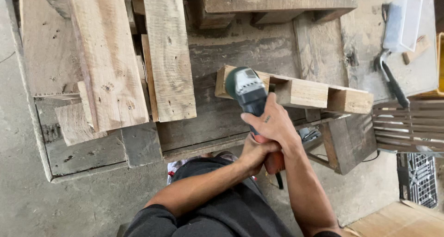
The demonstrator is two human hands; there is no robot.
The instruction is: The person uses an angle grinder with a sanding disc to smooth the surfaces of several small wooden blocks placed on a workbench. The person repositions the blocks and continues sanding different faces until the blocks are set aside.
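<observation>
Both hands are clenched around a grinder (pixel 252 100). The right hand (pixel 273 123) wraps the dark body from above, fingers curled tight over it; the left hand (pixel 253 153) grips the orange rear end just below, touching the right. The grinder's green head rests against the near end of a pale wood frame (pixel 300 92) lying on the worn workbench (pixel 240 52). Rough planks (pixel 111 56) are stacked to the left, well apart.

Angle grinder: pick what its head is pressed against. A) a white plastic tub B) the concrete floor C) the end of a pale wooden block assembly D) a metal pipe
C: both hands, left hand and right hand, grip the angle grinder, whose green head meets the end of the pale wooden block assembly on the workbench.
</observation>
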